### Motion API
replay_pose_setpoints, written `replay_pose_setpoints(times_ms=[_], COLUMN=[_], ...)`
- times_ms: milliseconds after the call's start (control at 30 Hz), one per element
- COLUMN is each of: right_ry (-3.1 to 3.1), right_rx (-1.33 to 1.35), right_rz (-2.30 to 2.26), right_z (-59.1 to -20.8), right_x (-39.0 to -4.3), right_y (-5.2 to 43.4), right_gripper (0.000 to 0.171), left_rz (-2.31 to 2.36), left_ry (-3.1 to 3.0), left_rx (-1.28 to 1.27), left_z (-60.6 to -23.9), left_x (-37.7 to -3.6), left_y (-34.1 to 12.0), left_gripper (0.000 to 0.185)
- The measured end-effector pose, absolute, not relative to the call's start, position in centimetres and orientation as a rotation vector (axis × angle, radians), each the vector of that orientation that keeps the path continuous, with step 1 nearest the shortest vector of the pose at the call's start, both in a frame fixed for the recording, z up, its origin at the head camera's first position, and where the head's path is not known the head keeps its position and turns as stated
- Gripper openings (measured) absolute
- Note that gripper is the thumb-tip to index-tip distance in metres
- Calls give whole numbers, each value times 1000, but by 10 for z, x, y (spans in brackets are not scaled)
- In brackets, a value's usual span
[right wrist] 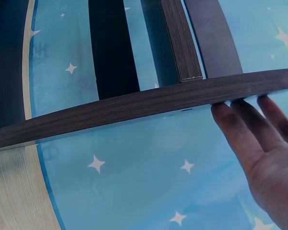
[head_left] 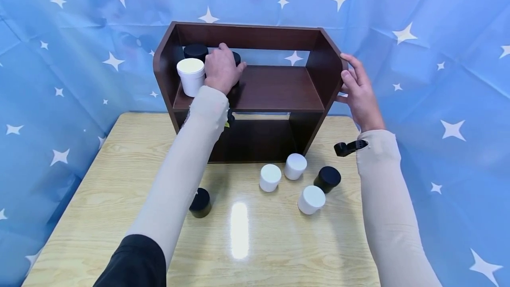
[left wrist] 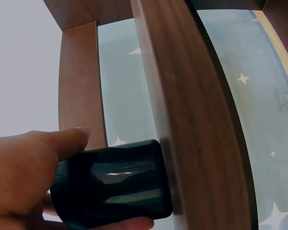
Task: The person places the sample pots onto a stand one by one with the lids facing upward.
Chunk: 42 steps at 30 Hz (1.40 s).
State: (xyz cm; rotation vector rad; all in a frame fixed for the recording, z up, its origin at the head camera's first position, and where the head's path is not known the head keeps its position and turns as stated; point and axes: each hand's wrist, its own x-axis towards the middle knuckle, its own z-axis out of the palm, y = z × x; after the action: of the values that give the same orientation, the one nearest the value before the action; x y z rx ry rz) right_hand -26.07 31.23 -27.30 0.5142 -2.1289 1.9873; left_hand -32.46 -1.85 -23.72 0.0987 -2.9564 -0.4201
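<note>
My left hand (head_left: 220, 67) is over the upper board of a dark brown two-tier shelf (head_left: 279, 85). It grips a black lidded jar (left wrist: 115, 187), thumb on one side and fingers on the other, with the jar's base right at the board in the left wrist view. Left of that hand, a white jar (head_left: 191, 78) stands in front of another black jar (head_left: 195, 51) on the same board. At the shelf's right side panel, my right hand (head_left: 360, 90) touches the outer face with extended fingertips (right wrist: 221, 111).
On the wooden table (head_left: 99, 198), white jars (head_left: 270, 177) and a black jar (head_left: 327, 179) stand before the shelf's right half. One more black jar (head_left: 200, 203) is beside my left forearm. A blue star-patterned curtain (head_left: 438, 79) hangs behind and at both sides.
</note>
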Motion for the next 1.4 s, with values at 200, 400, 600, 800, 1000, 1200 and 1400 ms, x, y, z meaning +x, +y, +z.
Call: replay_pose_setpoints(times_ms=[200,400,600,800,1000,1200,1400], right_ry=[-2132,-2144,-2140,-2149,-2151,-2176,-2163], right_rx=[508,505,496,490,475,452,461], right_rz=[1984,1972,1988,1959,1976,1950,1953], right_z=[-272,-272,-272,-271,-273,-274,-272], right_x=[-260,-259,-260,-259,-258,-260,-260], right_y=[311,311,311,311,310,307,310], right_gripper=[49,48,48,47,48,49,48], left_rz=[-399,-422,-439,-477,-448,-409,-416], left_ry=[-2986,-2987,-2978,-2965,-2961,-2963,-2952], left_rx=[125,130,135,122,118,126,123], left_z=[-235,-235,-235,-238,-242,-243,-238], left_x=[-330,-334,-338,-343,-346,-345,-342], left_y=[-20,-23,-23,-20,-20,-23,-20], left_gripper=[73,72,71,72,68,66,65])
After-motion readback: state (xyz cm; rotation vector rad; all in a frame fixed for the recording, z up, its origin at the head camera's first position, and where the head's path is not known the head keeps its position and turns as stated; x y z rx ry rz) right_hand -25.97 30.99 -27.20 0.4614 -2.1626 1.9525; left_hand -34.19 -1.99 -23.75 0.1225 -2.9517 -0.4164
